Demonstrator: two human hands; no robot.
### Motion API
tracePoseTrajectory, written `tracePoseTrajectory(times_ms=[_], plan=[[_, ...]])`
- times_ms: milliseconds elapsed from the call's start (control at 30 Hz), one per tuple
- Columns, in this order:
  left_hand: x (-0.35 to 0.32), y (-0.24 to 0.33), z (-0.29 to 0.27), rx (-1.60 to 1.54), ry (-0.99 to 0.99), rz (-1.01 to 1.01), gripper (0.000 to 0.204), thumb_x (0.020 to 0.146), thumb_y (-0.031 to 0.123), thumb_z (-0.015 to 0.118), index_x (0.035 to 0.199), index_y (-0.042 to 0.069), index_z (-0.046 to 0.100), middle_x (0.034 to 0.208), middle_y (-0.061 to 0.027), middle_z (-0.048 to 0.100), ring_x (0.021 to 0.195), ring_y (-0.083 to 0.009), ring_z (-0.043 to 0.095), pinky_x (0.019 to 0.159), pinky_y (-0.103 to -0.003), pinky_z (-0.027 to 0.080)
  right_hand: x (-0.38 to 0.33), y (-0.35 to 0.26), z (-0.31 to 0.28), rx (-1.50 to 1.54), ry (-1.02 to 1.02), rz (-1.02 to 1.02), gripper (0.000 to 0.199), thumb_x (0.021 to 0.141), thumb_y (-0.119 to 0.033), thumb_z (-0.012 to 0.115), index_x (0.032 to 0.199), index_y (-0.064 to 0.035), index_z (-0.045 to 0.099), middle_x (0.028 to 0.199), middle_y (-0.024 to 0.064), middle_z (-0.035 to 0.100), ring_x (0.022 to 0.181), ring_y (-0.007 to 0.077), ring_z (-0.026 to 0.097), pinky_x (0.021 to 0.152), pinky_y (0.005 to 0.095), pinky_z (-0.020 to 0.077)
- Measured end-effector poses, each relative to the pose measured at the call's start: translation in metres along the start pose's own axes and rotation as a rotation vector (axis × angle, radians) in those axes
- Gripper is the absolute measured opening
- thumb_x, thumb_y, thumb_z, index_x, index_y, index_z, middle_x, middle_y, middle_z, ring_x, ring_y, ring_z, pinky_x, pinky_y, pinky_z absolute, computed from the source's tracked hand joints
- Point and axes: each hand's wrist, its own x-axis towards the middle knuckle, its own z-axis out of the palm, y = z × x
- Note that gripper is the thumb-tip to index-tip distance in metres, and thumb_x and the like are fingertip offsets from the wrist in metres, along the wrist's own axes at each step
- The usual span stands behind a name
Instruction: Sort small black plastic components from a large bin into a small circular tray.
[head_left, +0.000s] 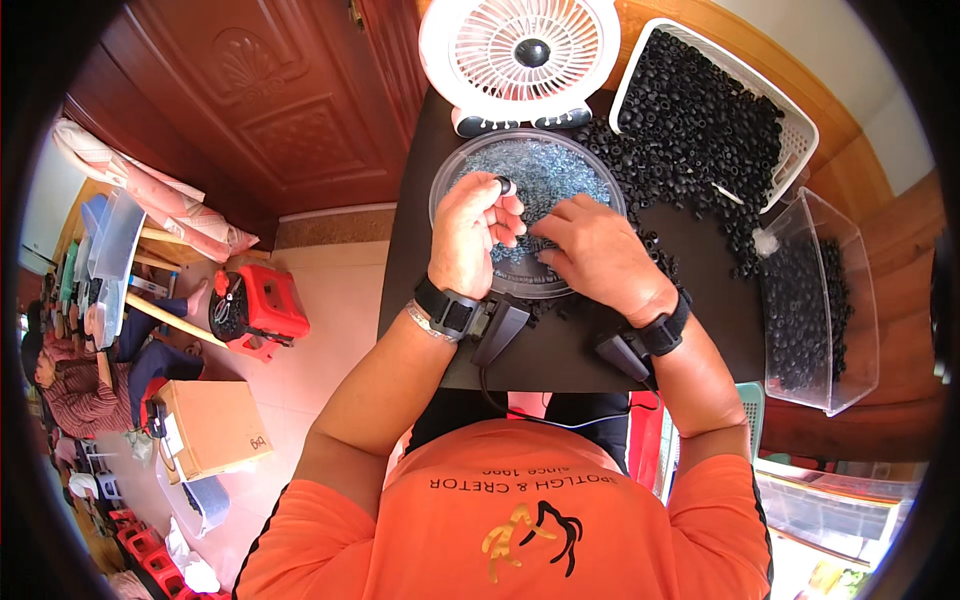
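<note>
My left hand (466, 232) is raised over the left side of a round clear tub (440, 180). Its thumb and forefinger pinch a small black cap-like piece (504, 186), while the other fingers curl inward. Many tiny clear-bluish pieces (530, 160) fill the tub. My right hand (602, 252) reaches over the tub's right side with fingers bent down close to these pieces. Its fingertips are drawn together, and whatever they may hold is too small to make out. Each wrist wears a black strap with a device.
A white fan (530, 50) stands behind the tub. Black ring-like pieces spill from a white basket (797, 125) across the dark table (700, 235). At right, a clear bin (835, 385) holds more. Cables hang at the front edge; another person (85, 395) sits far left.
</note>
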Motion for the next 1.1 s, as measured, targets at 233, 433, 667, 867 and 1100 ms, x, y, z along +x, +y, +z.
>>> tracePoseTrajectory(times_ms=[233, 433, 667, 867, 1100], plan=[[0.001, -0.002, 0.0, 0.005, 0.002, -0.007, 0.015, 0.087, 0.023, 0.052, 0.088, 0.008, 0.056, 0.078, -0.0052, 0.061, 0.064, -0.0161, 0.058, 0.057, -0.026, 0.042, 0.003, 0.007, 0.023, -0.178, -0.001, 0.112, 0.009, 0.075, -0.013, 0.062, 0.08, -0.0063, 0.06, 0.08, 0.0102, 0.059, 0.081, 0.0284, 0.059, 0.073, 0.0395, 0.0488], [0.001, -0.005, 0.0, 0.006, 0.007, -0.02, 0.016, 0.088, 0.022, 0.051, 0.088, 0.008, 0.056, 0.076, -0.0046, 0.061, 0.062, -0.0144, 0.058, 0.054, -0.024, 0.043, 0.002, 0.009, 0.015, -0.064, 0.032, 0.129, 0.011, 0.076, -0.015, 0.063, 0.079, -0.0053, 0.059, 0.077, 0.0099, 0.058, 0.079, 0.0288, 0.06, 0.07, 0.0401, 0.0496], [0.002, -0.007, -0.001, 0.035, 0.001, -0.018, 0.016, 0.087, 0.024, 0.051, 0.087, 0.008, 0.056, 0.077, -0.0046, 0.061, 0.063, -0.0151, 0.058, 0.055, -0.025, 0.042, 0.009, 0.009, 0.023, -0.1, -0.001, 0.165, 0.012, 0.078, -0.014, 0.063, 0.084, -0.0046, 0.061, 0.079, 0.0105, 0.06, 0.078, 0.0307, 0.06, 0.069, 0.0415, 0.0486], [0.002, -0.004, -0.001, 0.039, 0.008, -0.031, 0.016, 0.088, 0.023, 0.051, 0.088, 0.008, 0.056, 0.078, -0.0047, 0.061, 0.064, -0.015, 0.059, 0.056, -0.025, 0.043, 0.005, 0.013, 0.019, -0.093, 0.03, 0.192, 0.01, 0.08, -0.011, 0.059, 0.085, -0.0034, 0.059, 0.081, 0.0125, 0.062, 0.079, 0.033, 0.06, 0.068, 0.0422, 0.0487], [-0.001, -0.004, 0.003, 0.151, -0.093, -0.088, 0.019, 0.089, 0.022, 0.052, 0.097, 0.005, 0.057, 0.09, -0.0038, 0.061, 0.075, -0.0122, 0.059, 0.06, -0.022, 0.043, 0.004, 0.02, -0.001, 0.566, 0.096, 0.428, 0.019, 0.091, -0.017, 0.05, 0.083, -0.0005, 0.056, 0.072, 0.0116, 0.058, 0.067, 0.0248, 0.057, 0.062, 0.0349, 0.0452]])
